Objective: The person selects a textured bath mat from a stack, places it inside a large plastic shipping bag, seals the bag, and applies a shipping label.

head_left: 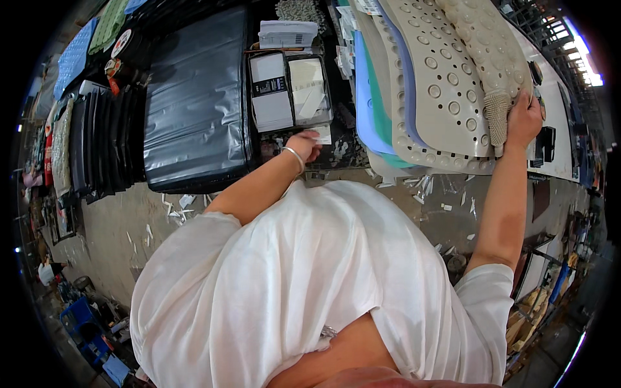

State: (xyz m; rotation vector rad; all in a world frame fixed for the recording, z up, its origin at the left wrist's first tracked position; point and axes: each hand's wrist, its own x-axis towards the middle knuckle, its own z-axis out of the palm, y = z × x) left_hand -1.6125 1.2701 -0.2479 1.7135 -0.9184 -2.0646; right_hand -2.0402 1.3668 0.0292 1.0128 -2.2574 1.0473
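Observation:
My left hand (305, 146), with a bracelet at the wrist, is closed by the near side of a black box, its fingertips on a small white card (323, 134). Just beyond it, the box (290, 90) holds stacks of white cards (272, 111) and pale labels (306, 87) in two compartments. At the right, my right hand (524, 121) grips the edge of a beige rubber bath mat (490, 40) with raised bumps and a bristly patch (497, 116). This mat is partly lifted and curled over another beige mat (436, 71) with round suction cups. My right fingertips are partly hidden.
Blue mats (367, 110) and green mats (396, 160) lie within the mat pile. A large black plastic-wrapped stack (197, 97) stands left of the card box. Folded black bags (107, 142) stand farther left. Paper scraps (424, 189) litter the floor.

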